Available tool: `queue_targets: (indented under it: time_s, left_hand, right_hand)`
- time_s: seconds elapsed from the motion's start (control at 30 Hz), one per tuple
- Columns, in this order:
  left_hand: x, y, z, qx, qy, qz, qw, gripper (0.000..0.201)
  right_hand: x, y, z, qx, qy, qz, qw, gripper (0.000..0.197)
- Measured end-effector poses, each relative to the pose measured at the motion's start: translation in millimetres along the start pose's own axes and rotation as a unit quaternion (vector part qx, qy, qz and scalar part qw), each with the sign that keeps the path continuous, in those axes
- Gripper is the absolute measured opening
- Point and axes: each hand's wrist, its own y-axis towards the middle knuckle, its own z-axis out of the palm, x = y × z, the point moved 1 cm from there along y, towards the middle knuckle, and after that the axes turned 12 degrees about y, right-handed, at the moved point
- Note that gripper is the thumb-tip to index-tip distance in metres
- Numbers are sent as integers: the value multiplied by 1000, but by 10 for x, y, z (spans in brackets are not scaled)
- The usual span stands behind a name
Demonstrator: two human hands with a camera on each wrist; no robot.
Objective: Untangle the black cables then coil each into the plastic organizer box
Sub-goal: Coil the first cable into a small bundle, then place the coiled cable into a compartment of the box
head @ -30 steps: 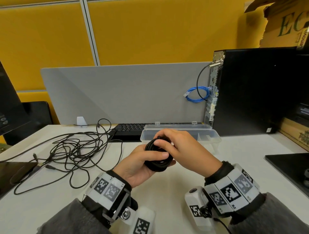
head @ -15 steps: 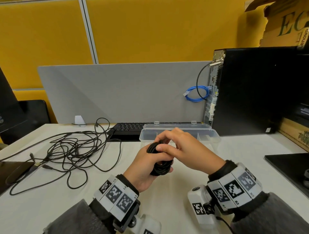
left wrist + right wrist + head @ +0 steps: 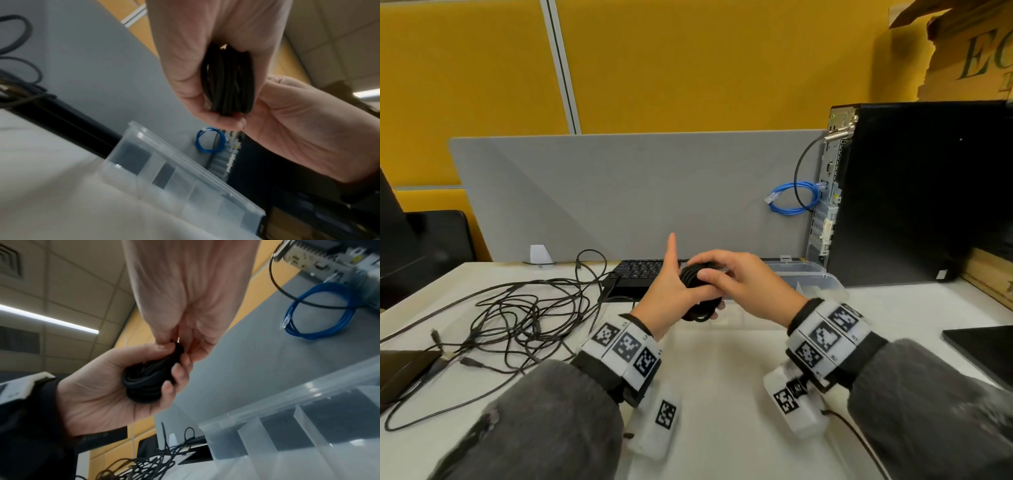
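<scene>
A tightly coiled black cable (image 3: 697, 297) sits in my left hand (image 3: 671, 296), fingers curled round it and one digit sticking straight up. My right hand (image 3: 727, 278) lies over the coil from the right and pinches its upper edge, seen as fingertips (image 3: 173, 341) on the coil (image 3: 147, 380) in the right wrist view. The left wrist view shows the coil (image 3: 228, 84) squeezed in the left palm. The clear plastic organizer box (image 3: 810, 278) stands open just behind both hands, its dividers (image 3: 257, 439) visible. A loose tangle of black cables (image 3: 517, 308) lies on the table at left.
A black keyboard (image 3: 637, 270) lies behind the hands, in front of a grey divider panel (image 3: 619, 192). A black computer tower (image 3: 914, 192) stands at the right with a blue cable loop (image 3: 791, 198). Dark flat items lie at the left edge (image 3: 404, 373) and the right edge (image 3: 983, 349).
Both hands have carried the coil a little up and away, nearer the box. A digit of the left hand now points straight up. The right hand keeps its hold on the coil's top.
</scene>
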Motion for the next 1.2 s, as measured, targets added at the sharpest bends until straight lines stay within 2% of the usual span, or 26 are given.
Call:
queue_targets:
  time_s: [0.07,0.13,0.2,0.27,0.37,0.53,0.63,0.73,0.8,0.9,1.07,1.13,1.2]
  left_hand:
    - [92,130,-111,-26,-2,-9,1000,115]
    - [185,218,-211,-45,103,5,994,97]
    - [278,281,-296,-34,254,24,966,72]
    - [366,333,-367,-25,346,5,938,61]
    - [422,399,-423,-31,365,-24,930,55]
    - [401,483,-376,-11,472,14,882,33]
    - [365,486,-341,-7,502,38,864,33]
    - [364,485,-314,3,495,65,866,38]
    - [379,497,-285,28,529,80,845,30]
    - [398,500,-262,61,587,73,804,27]
    - [335,438,-235,79,665,81,738,30]
    - [324,432,-225,94,702,98,699,28]
    - [329,444,-224,105,720,115,676,26]
  right_hand:
    - [-78,225,-24,-2,-9,22,1000,22]
    - [-163,434,-58,-21,-26,42,999,23]
    - [-253,580,-34,-28,-67,61,995,25]
    - [-365,674,47,-7,-124,85,989,26]
    - [-511,743,107,38,-180,131,974,28]
    - [-585,807,72,119,-255,176,943,30]
    - [-579,865,118,164,-306,180,920,31]
    - [-540,873,220,187,-374,157,894,22]
    - [-525,865,283,193,-412,141,879,18]
    - [-594,868,310,206,-377,142,892,21]
    - [-677,779,233,179,-215,213,936,27]
    - [-670,747,188,182,-179,222,941,27]
    - [-661,724,144,195,-200,204,938,28]
